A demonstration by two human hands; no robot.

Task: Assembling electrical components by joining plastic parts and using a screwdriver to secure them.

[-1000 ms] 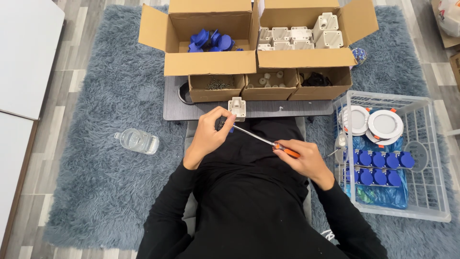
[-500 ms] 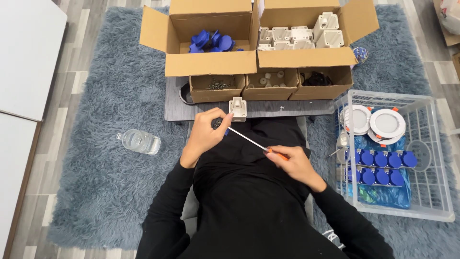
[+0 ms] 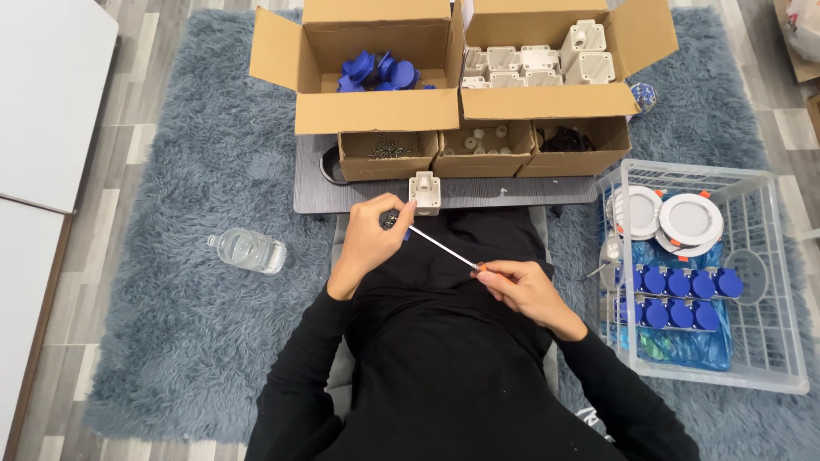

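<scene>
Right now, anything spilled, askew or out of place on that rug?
Only the clear plastic bottle: it lies on its side on the grey rug, apart from the boxes. No spill visible. The wire basket and the cardboard boxes sit orderly.

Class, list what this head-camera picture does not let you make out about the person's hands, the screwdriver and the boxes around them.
- Head view: the small dark part in the left hand is mostly covered by its fingers.
- The thin metal-shafted screwdriver: its handle is hidden in the right hand.
- The small brown cardboard box of dark bits: contents too small to identify.
- The white slotted plastic crate: its far wall blocks part of the white round discs.
</scene>
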